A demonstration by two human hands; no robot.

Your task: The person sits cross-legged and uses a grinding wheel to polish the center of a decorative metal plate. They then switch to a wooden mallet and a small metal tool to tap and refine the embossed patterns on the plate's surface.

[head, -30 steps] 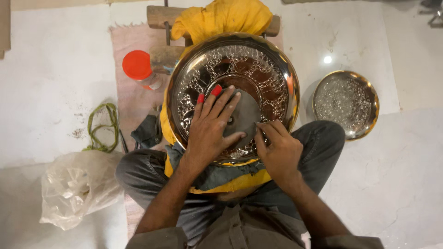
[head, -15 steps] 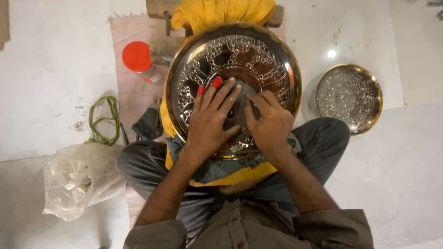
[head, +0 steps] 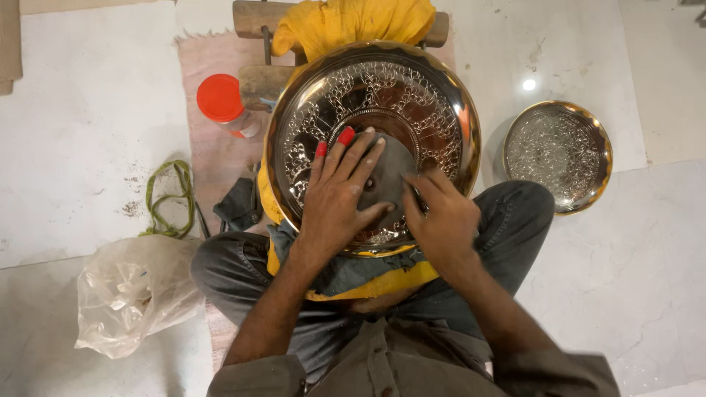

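Beside the small plate (head: 557,153), both hands (head: 340,192) (head: 439,217) press the big engraved tray (head: 426,110).

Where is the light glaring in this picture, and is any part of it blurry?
Head view: a small bright glare spot sits on the pale floor; the big engraved plate and the small plate gleam with reflections; both plates look sharp, while the shirt at the bottom edge is soft and out of focus.
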